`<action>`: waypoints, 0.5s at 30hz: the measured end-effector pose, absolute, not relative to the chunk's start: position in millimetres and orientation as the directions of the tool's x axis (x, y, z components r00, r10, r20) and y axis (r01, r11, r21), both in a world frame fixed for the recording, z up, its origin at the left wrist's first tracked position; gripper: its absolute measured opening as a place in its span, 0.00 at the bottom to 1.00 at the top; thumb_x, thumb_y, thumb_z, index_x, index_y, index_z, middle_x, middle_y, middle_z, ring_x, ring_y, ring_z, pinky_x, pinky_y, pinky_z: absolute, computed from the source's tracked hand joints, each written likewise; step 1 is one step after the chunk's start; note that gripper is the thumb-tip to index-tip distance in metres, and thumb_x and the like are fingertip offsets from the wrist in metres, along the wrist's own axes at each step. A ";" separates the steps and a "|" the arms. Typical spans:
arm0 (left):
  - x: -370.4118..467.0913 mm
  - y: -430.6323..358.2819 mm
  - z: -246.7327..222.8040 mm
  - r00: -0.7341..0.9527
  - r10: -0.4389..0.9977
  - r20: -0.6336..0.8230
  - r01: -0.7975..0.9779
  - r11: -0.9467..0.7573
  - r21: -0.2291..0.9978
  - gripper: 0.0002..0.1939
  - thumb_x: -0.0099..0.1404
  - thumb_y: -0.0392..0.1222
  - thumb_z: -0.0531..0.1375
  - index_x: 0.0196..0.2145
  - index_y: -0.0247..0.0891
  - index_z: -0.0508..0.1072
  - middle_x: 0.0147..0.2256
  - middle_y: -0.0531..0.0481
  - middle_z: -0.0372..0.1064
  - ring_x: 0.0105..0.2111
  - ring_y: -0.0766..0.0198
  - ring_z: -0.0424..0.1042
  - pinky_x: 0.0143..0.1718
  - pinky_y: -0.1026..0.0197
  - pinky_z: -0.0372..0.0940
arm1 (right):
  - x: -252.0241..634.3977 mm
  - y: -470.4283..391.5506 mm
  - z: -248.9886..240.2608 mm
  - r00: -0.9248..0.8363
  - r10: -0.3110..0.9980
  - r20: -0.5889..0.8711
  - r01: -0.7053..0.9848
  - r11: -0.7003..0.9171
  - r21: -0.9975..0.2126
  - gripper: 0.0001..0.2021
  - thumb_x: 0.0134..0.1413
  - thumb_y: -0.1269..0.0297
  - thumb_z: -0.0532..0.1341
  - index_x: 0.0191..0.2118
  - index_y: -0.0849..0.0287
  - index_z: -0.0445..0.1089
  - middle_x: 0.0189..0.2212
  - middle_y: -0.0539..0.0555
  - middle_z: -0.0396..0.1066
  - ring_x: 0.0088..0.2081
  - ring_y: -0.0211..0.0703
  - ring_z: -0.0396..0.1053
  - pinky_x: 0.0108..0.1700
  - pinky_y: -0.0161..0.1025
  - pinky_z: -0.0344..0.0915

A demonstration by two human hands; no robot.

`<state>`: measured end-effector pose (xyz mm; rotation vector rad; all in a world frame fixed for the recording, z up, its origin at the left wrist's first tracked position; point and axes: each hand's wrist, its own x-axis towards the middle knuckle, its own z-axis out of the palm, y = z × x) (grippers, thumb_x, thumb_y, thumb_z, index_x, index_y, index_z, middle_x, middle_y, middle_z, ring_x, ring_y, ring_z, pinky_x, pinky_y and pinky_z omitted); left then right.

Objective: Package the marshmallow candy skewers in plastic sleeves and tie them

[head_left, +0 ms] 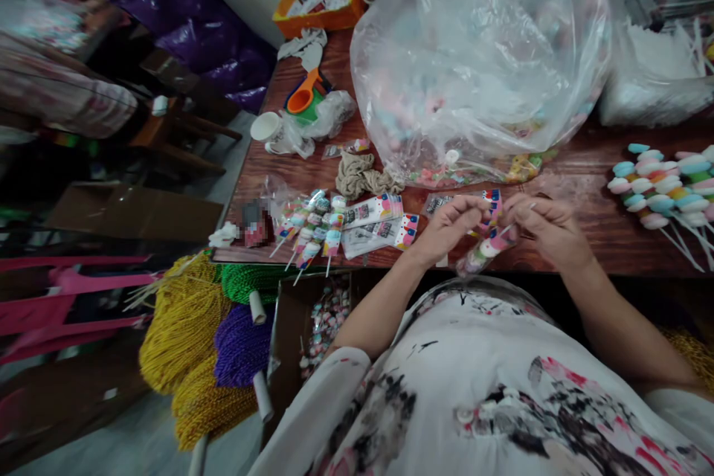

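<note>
Between my two hands, low over the table's front edge, hangs a marshmallow candy skewer [480, 253] in a clear printed wrapper, tilted with its stick end toward the right. My left hand [453, 227] is closed in a pinch at the upper part of this wrapper. My right hand [550, 227], slightly blurred, pinches at the stick end; its fingertips partly hide what they grip. Behind my left fingers lies a printed wrapper [494, 202]. To the left are flat printed wrappers [373, 212] and several wrapped candy skewers [319, 227].
A big clear bag of candy [480, 52] fills the table's back. Unwrapped skewers [663, 182] lie right. A crumpled cloth [360, 172], white cup [266, 126] and orange tray [320, 7] stand left. Below the edge are a box of candies [329, 320] and bead bundles [184, 320].
</note>
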<state>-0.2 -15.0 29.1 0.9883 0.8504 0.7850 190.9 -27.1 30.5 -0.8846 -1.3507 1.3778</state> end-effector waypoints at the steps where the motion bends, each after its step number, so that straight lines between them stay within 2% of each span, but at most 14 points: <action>1: -2.3 -16.9 31.3 0.543 0.794 -0.273 -0.117 0.394 0.912 0.29 0.47 0.60 0.71 0.37 0.36 0.71 0.30 0.53 0.68 0.29 0.71 0.66 0.32 0.66 0.64 | 195.5 -24.1 33.1 -0.232 0.965 0.121 -0.164 0.083 -0.983 0.14 0.59 0.54 0.62 0.29 0.57 0.78 0.28 0.52 0.72 0.26 0.37 0.67 0.27 0.36 0.63; 3: -2.3 -22.6 34.7 0.656 0.684 -0.319 -0.043 0.456 0.889 0.29 0.48 0.59 0.72 0.38 0.35 0.72 0.28 0.54 0.68 0.25 0.73 0.65 0.27 0.67 0.62 | 202.0 -16.7 40.3 -0.230 0.966 0.121 -0.169 0.083 -0.982 0.14 0.56 0.53 0.64 0.29 0.57 0.78 0.29 0.53 0.72 0.25 0.37 0.66 0.25 0.36 0.61; 4: -0.6 -25.8 35.6 0.662 0.674 -0.326 -0.046 0.471 0.881 0.27 0.51 0.59 0.70 0.37 0.34 0.72 0.26 0.55 0.68 0.22 0.74 0.64 0.24 0.68 0.61 | 203.1 -13.1 43.6 -0.252 0.960 0.125 -0.163 0.086 -0.983 0.14 0.56 0.52 0.65 0.28 0.57 0.78 0.29 0.53 0.72 0.25 0.37 0.66 0.24 0.36 0.61; 7: 8.0 -33.6 33.6 0.570 0.750 -0.335 -0.137 0.489 0.861 0.24 0.58 0.60 0.65 0.33 0.33 0.72 0.24 0.53 0.69 0.15 0.75 0.59 0.14 0.69 0.54 | 197.9 -6.1 47.2 -0.303 0.938 0.169 -0.131 0.135 -0.982 0.16 0.55 0.51 0.65 0.26 0.57 0.77 0.26 0.53 0.71 0.30 0.40 0.68 0.29 0.37 0.64; 9: 13.2 -36.5 29.2 0.514 0.783 -0.350 -0.182 0.498 0.848 0.24 0.57 0.60 0.65 0.31 0.32 0.72 0.23 0.52 0.70 0.12 0.75 0.58 0.10 0.69 0.50 | 191.5 -4.9 43.0 -0.286 0.929 0.234 -0.102 0.214 -0.972 0.15 0.57 0.53 0.64 0.25 0.55 0.77 0.25 0.53 0.70 0.35 0.43 0.69 0.38 0.40 0.67; 12: 18.3 -38.2 22.7 0.443 0.823 -0.357 -0.230 0.489 0.842 0.24 0.54 0.60 0.68 0.27 0.32 0.72 0.18 0.56 0.65 0.10 0.76 0.54 0.08 0.70 0.47 | 185.4 -6.6 32.7 -0.271 0.905 0.327 -0.022 0.334 -0.942 0.13 0.60 0.56 0.61 0.27 0.52 0.77 0.26 0.51 0.71 0.38 0.44 0.69 0.48 0.45 0.66; 15: 22.6 -36.3 21.4 0.325 0.878 -0.351 -0.304 0.448 0.841 0.24 0.49 0.58 0.71 0.23 0.33 0.71 0.16 0.59 0.61 0.11 0.77 0.54 0.10 0.71 0.47 | 185.0 -12.2 24.7 -0.272 0.911 0.309 0.073 0.340 -0.938 0.09 0.60 0.56 0.61 0.36 0.49 0.78 0.35 0.51 0.74 0.42 0.43 0.70 0.51 0.45 0.65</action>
